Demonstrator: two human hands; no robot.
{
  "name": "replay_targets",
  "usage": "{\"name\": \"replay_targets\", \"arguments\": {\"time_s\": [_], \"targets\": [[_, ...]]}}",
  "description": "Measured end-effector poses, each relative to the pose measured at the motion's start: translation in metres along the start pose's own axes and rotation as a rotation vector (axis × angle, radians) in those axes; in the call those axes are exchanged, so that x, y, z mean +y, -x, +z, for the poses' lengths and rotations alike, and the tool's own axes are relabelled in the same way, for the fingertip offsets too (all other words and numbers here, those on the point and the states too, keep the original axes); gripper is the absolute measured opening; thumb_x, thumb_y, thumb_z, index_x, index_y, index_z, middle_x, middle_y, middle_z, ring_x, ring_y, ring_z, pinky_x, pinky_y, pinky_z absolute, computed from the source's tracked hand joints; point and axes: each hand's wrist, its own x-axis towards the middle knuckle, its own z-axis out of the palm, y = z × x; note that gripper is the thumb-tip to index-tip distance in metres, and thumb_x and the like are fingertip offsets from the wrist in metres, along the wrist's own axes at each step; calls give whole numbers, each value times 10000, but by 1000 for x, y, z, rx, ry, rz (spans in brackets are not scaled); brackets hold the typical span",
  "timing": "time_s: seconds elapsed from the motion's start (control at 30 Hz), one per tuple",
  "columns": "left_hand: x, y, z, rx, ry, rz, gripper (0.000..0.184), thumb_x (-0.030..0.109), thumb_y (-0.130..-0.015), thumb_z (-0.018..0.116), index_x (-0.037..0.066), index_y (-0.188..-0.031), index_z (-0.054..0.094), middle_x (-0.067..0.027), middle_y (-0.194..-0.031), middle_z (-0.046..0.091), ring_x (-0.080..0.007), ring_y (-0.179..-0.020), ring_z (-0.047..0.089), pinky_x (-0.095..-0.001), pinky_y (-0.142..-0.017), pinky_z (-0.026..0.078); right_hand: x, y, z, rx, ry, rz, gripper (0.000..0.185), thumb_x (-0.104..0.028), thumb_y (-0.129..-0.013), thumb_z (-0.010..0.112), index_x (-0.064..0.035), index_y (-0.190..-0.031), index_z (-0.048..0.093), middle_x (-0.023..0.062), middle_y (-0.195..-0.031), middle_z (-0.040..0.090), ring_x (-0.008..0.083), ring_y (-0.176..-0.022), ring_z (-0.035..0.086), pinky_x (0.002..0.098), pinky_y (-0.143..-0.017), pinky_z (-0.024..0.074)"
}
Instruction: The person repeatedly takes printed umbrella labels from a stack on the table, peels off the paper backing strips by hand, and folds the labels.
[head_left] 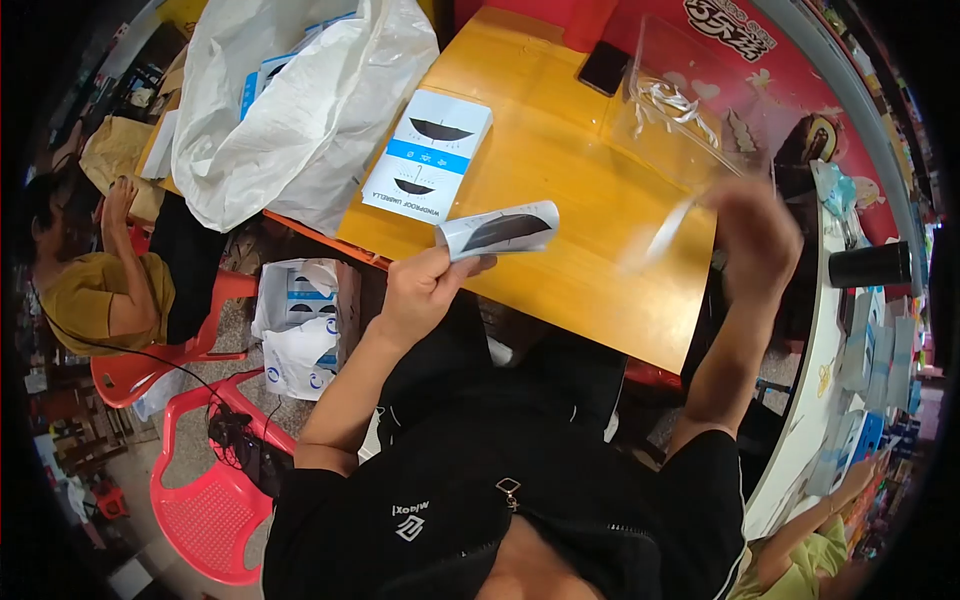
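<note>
My left hand pinches a curled printed sheet with a black umbrella picture, held over the front edge of the yellow table. My right hand is smeared by motion above the table's right side. A thin white strip, blurred as well, trails from its fingers. Beyond my left hand lies a stack of white and blue printed sheets reading "WINDPROOF UMBRELLA". A clear plastic box with white strips in it stands at the table's far right.
A large white plastic bag with blue and white packs bulges at the far left of the table. A phone lies by the box. On the floor left are an open carton and a red chair. Another person sits at left.
</note>
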Motion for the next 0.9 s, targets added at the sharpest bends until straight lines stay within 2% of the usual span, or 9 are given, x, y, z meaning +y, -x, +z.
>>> {"name": "replay_targets", "arguments": {"time_s": [0.07, 0.1, 0.17, 0.2, 0.27, 0.3, 0.4, 0.57, 0.9], "targets": [[12, 2, -3, 17, 475, -310, 216, 44, -891, 525, -61, -1066, 595, -150, -951, 660, -215, -816, 670, -294, -706, 559, 63, -36, -20, 84, 108, 234, 152, -88, -866, 562, 27, -943, 627, -4, -832, 595, 46, -729, 490, 178, -649, 386], [11, 4, -3, 22, 476, -304, 216, 44, -891, 525, -61, -1066, 595, -150, -951, 660, -215, -816, 670, -294, -706, 559, 115, -50, -28, 123, 28, 279, 216, -85, -865, 550, 27, -1040, 610, 54, -854, 634, 146, -774, 584, 238, -709, 442], [7, 5, -3, 96, 765, -508, 211, 66, -886, 537, -42, -1055, 606, -162, -951, 658, -216, -807, 674, -280, -679, 559, 206, -47, -44, -101, 928, 261, 297, -86, -873, 521, 17, -1148, 555, 168, -1020, 625, 305, -974, 594, 360, -828, 452], [9, 6, -3, 121, 828, -539, 218, 82, -877, 554, -34, -1054, 606, -163, -956, 656, -213, -806, 675, -267, -664, 558, 239, -30, -37, 114, 1006, 215, 348, -101, -881, 498, 3, -1213, 502, 258, -1192, 517, 404, -1137, 470, 451, -906, 403], [12, 6, -4, 164, 867, -601, 218, 88, -875, 558, -35, -1048, 605, -156, -956, 655, -211, -790, 677, -268, -646, 557, 175, -28, -8, 283, 828, 18, 368, -103, -884, 519, 1, -1234, 473, 273, -1272, 440, 408, -1158, 446, 418, -892, 426], [7, 9, -3, 181, 911, -614, 215, 91, -874, 560, -31, -1045, 603, -152, -947, 657, -210, -790, 677, -271, -643, 556, 138, -22, 7, 276, 719, -114, 306, -82, -872, 558, 18, -1160, 530, 237, -1167, 536, 346, -1071, 532, 354, -861, 453], [7, 7, 2, 230, 898, -630, 208, 89, -874, 558, -27, -1041, 603, -149, -944, 657, -210, -793, 676, -277, -652, 556, 53, 31, 60, 77, -256, 148, 123, 19, -818, 584, 14, -938, 611, 99, -919, 624, 191, -874, 573, 273, -813, 437], [13, 2, 10, 203, 859, -593, 216, 91, -880, 550, -35, -1050, 597, -148, -944, 657, -210, -803, 674, -280, -668, 555, -1, 71, 112, 58, -327, 234, 210, -8, -673, 732, -32, -855, 629, 62, -895, 572, 154, -774, 492, 261, -659, 400], [21, 8, 18, 189, 778, -500, 229, 69, -897, 520, -66, -1071, 581, -168, -964, 649, -227, -819, 670, -289, -700, 556, 0, 77, 118, 155, -818, 597, 52, 21, -783, 656, 16, -774, 606, 69, -871, 616, 93, -756, 548, 216, -699, 442]]}}
